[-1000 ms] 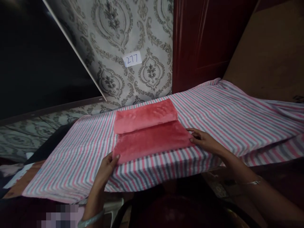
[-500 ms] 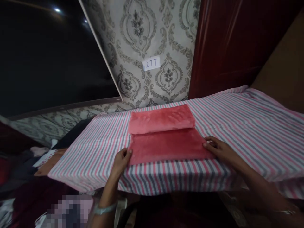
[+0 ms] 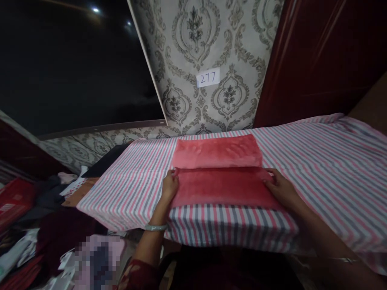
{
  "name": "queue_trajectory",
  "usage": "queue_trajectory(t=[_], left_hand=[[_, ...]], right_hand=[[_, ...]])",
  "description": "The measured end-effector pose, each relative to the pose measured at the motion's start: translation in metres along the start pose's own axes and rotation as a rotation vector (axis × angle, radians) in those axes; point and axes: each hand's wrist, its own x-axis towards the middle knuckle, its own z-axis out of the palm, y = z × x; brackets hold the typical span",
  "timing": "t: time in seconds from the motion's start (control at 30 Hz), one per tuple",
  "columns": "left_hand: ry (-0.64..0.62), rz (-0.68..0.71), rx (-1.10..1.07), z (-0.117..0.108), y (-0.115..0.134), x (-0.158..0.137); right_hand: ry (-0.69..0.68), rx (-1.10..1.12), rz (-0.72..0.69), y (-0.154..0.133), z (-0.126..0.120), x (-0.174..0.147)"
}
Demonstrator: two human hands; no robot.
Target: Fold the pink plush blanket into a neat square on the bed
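Observation:
A coral-red plush cloth, possibly a towel [image 3: 220,187], lies on the striped cover. Its far part is folded over into a thicker band, and its near part lies flat up to the front edge. At the cloth's left side my left hand [image 3: 170,186] has its fingers closed on the edge, just below the folded band. My right hand [image 3: 279,187] pinches the right side between thumb and fingers, at about the same height. Some fingertips are hidden under or behind the cloth.
The striped cover [image 3: 317,169] hangs over the table's front edge. Behind it are a patterned wall with a paper label [image 3: 208,77], a dark screen [image 3: 78,68] and a dark red door [image 3: 299,60]. Clothes [image 3: 66,233] are heaped at the lower left.
Both hands have moved away from the front edge, up the cloth's sides toward the folded band. The camera view has shifted left, and the cloth keeps its folded shape.

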Motion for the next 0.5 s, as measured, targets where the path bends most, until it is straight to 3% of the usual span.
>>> queue_trajectory(t=[0.07, 0.13, 0.2, 0.27, 0.37, 0.5], left_hand=[[0.015, 0.028, 0.012, -0.006, 0.000, 0.009], [0.051, 0.096, 0.003, -0.011, 0.005, 0.025], [0.060, 0.172, -0.042, -0.011, 0.017, 0.045], [0.017, 0.194, -0.100, -0.006, 0.034, 0.063], [-0.035, 0.147, -0.171, 0.008, 0.062, 0.081], [0.019, 0.093, -0.313, 0.020, 0.083, 0.085]], right_hand=[[0.018, 0.029, -0.070, 0.001, -0.002, 0.006], [0.123, 0.050, -0.169, -0.007, -0.005, 0.015], [0.247, 0.060, -0.264, -0.021, -0.009, 0.027], [0.268, 0.064, -0.309, -0.038, -0.009, 0.041], [0.181, 0.064, -0.277, -0.059, -0.003, 0.063], [0.143, 0.131, -0.180, -0.068, 0.008, 0.086]])
